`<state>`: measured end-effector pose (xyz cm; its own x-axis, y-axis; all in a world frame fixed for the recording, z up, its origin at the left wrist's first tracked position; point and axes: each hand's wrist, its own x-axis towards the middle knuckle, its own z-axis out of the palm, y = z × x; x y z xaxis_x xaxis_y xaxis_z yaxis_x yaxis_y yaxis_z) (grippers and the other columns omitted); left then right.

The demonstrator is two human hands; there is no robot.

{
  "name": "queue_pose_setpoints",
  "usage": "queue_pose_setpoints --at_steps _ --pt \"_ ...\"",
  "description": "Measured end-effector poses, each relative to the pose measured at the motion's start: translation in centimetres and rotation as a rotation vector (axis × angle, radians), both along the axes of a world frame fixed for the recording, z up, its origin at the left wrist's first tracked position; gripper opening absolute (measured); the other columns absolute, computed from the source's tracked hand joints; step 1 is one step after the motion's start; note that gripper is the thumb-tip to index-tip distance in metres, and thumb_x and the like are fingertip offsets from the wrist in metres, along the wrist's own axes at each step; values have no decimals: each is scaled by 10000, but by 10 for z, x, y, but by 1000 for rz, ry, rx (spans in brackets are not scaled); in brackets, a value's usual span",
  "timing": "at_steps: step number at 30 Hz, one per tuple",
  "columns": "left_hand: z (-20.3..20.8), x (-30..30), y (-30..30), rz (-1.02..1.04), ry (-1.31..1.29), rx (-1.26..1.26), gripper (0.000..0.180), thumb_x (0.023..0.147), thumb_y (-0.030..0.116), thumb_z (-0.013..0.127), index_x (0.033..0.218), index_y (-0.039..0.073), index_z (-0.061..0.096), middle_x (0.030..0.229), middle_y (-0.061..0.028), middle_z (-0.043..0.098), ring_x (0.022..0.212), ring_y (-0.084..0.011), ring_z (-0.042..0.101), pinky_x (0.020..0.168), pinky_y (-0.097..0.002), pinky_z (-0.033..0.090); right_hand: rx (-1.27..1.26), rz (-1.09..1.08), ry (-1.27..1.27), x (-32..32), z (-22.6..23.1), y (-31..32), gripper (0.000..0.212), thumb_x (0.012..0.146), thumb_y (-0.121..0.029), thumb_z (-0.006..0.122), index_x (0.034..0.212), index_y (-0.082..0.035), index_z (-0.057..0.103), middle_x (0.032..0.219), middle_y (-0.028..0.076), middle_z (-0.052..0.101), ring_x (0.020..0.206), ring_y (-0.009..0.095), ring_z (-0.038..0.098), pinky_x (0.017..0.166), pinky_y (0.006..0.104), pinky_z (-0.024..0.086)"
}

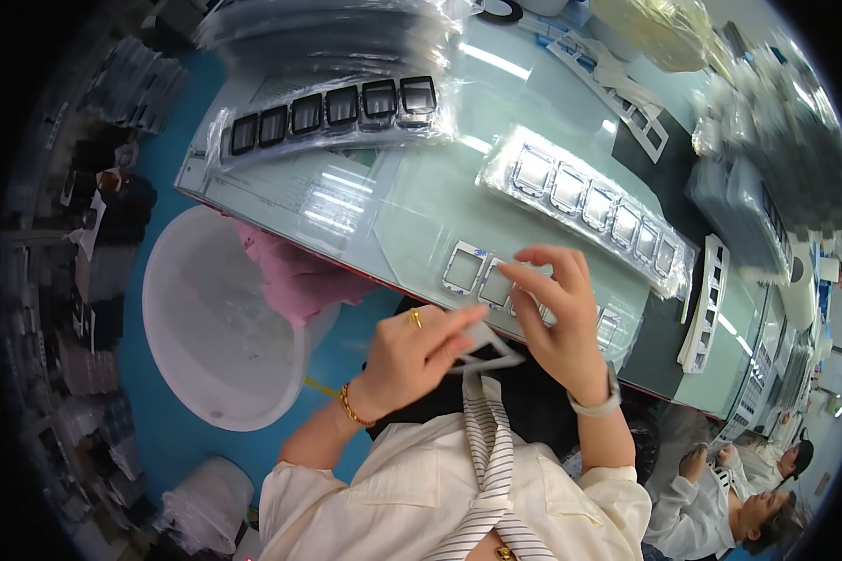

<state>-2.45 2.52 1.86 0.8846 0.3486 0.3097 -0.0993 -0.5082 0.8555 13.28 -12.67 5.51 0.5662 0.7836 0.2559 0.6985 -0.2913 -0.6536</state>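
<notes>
My left hand [412, 360] pinches a small rectangular frame [501, 360] between thumb and fingers, low in front of the table edge. The frame is blurred and looks whitish and dark. Just above the table edge hovers my right hand [563, 304], its thumb and fingers curved and apart, with nothing visible between them. Beneath and beside it lies a row of flat white rectangular frames [471, 248] with blue print, partly covered by that hand. Beyond them a clear plastic tray [557, 217] holds several silvery frames with blue edges.
Another clear tray [346, 133] of black-framed windows lies at the far left of the glass-topped table [421, 201]. Stacked trays [748, 201] and white strips [706, 309] stand at right. A large white tub [196, 327] with pink cloth [299, 271] is left. Co-workers [720, 496] sit at lower right.
</notes>
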Motion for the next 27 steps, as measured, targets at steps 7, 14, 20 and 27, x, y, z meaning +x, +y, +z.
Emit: queue_pose_setpoints --at_steps 7,14,20,27 --pt "29 -1 -40 -186 -446 244 259 835 178 754 1086 193 817 1202 94 737 982 -152 638 838 -320 477 -227 474 1034 -14 41 -76 591 915 -212 809 1415 -6 573 1065 161 733 932 277 726 800 412 544" --pt "-6 -14 49 488 -195 87 174 926 79 730 1097 55 705 1110 -88 710 1023 -281 650 904 -401 513 -989 -121 141 -34 -16 -261 170 869 -186 715 907 -22 741 686 242 657 675 392 716 591 452 538" --pt "-79 -63 205 1075 -90 186 297 1033 247 667 1271 71 701 1266 -73 680 1178 -223 591 1016 -376 444 -1139 -660 374 -54 -161 -521 273 888 -144 716 1064 65 734 831 217 757 759 320 770 666 370 576" --pt "-53 -40 229 1094 66 525 185 955 287 753 1042 125 776 1249 -91 678 1214 -300 585 1049 -451 456 -1271 -396 286 -101 -200 -622 562 1014 -390 595 1443 -26 606 1412 237 651 1333 375 604 1111 430 477"
